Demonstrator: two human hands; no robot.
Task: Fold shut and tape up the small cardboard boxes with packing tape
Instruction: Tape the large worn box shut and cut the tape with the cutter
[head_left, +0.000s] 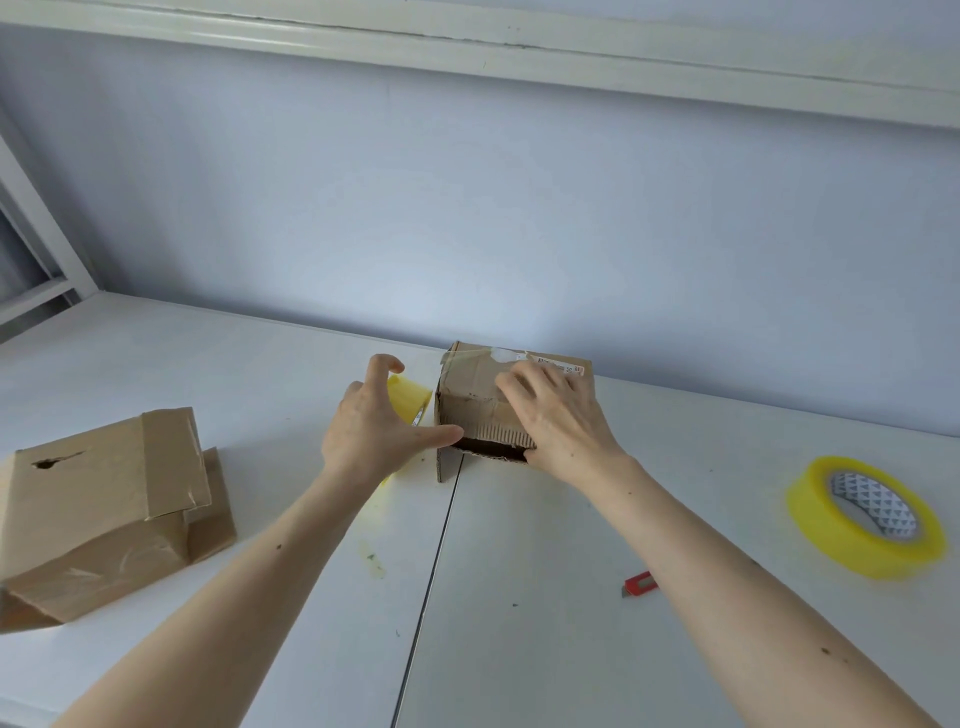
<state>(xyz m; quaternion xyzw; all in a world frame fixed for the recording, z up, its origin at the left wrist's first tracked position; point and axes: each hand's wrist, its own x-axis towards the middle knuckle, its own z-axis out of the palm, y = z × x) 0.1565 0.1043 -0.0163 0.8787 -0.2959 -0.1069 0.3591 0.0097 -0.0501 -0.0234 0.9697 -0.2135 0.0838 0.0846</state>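
Observation:
A small cardboard box (470, 402) stands at the back of the white table (519, 597), near the wall. Its front flap is partly open and leaves a dark gap. My right hand (558, 415) lies flat on the box top with the fingers spread, the thumb at the front gap. My left hand (374, 421) grips a yellow tape roll (410, 397) just left of the box, its thumb reaching to the box's front left corner. A clear strip of tape (470, 356) crosses the top left edge of the box.
A larger cardboard box (104, 499) with loose flaps sits at the left. A second yellow tape roll (865, 519) lies flat at the right. A small red cutter (639, 584) lies near my right forearm. A seam (439, 551) runs down the table.

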